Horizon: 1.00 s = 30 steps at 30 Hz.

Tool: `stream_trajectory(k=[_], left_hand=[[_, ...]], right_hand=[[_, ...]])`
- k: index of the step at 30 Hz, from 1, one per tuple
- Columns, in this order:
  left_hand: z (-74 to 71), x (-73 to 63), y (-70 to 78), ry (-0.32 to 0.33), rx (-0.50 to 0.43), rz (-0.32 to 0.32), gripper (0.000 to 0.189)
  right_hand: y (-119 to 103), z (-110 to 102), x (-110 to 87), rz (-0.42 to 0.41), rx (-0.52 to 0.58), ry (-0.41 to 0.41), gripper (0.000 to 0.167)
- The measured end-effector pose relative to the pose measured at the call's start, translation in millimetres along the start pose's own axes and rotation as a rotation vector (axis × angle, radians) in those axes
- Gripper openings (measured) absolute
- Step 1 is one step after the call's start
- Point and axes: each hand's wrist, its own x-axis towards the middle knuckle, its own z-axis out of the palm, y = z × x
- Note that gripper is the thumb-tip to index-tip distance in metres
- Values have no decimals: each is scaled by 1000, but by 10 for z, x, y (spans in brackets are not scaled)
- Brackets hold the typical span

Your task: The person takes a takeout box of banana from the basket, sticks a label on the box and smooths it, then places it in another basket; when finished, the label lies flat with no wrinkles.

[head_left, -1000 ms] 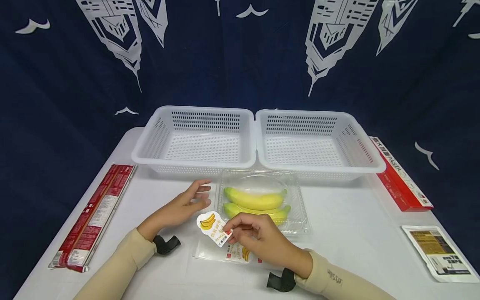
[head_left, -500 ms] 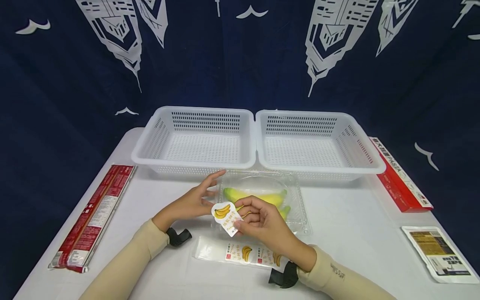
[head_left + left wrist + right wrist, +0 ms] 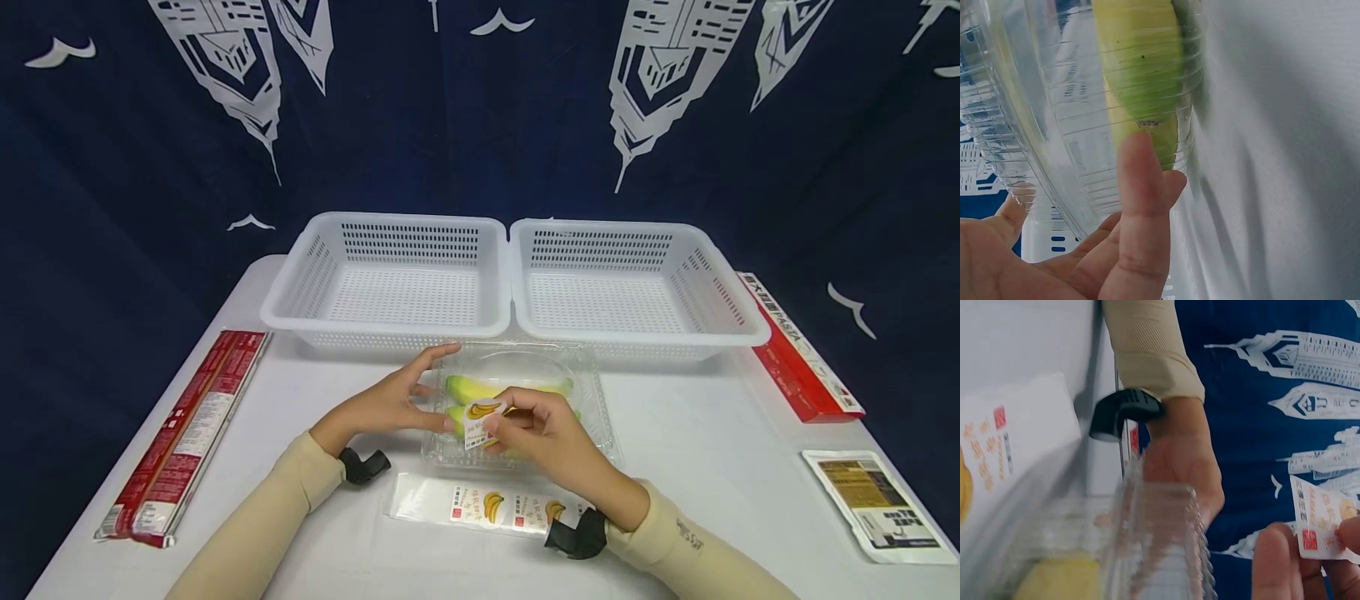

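Note:
A clear plastic clamshell box (image 3: 592,417) with yellow-green bananas (image 3: 1138,56) inside lies on the white table in front of the baskets. My left hand (image 3: 390,406) rests at the box's left side, thumb and fingers spread; in the left wrist view its thumb is right at the clear wall. Over the lid my right hand (image 3: 551,429) pinches a white sticker (image 3: 480,422) printed with bananas and orange lettering. The right wrist view shows that sticker (image 3: 1319,519) between thumb and fingers, apart from the box.
A strip of more banana stickers (image 3: 480,504) lies in front of the box. Two white baskets (image 3: 386,325) (image 3: 637,337) stand behind. A long red packet (image 3: 187,433) is at left; a red pasta box (image 3: 806,358) and a white-and-brown pouch (image 3: 877,504) are at right.
My right hand has carried the sticker rightward from left of the box to over its lid. My left hand has moved right, up to the box's left side.

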Motion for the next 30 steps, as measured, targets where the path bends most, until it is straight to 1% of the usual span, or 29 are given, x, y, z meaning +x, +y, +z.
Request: stream_trajectory(k=[3,6,10,14,18,24,30], left_hand=[[5,7,7,-2,-3,8,103],[7,12,3,-7,-6,8,104],[2,7,-2,-12,-12,4,105],[-3,7,-1,-13,-15,7,104],[-1,10,0,-17,-23,6,104],[0,13,11,-19,-27,-1,105],[7,11,17,-15,-24,-20,104]], right_hand=[[-28,-70,39,10,-56,43,12],[-51,-153,68,38,-128,85,11],[-80,-269,91,91,-193,108,10],[-92,-369,124,121,-200,93,25],[-86,-461,160,164,-193,84,35],[-67,-577,190,232,-179,94,42],[-16,-639,205,263,-175,85,44]])
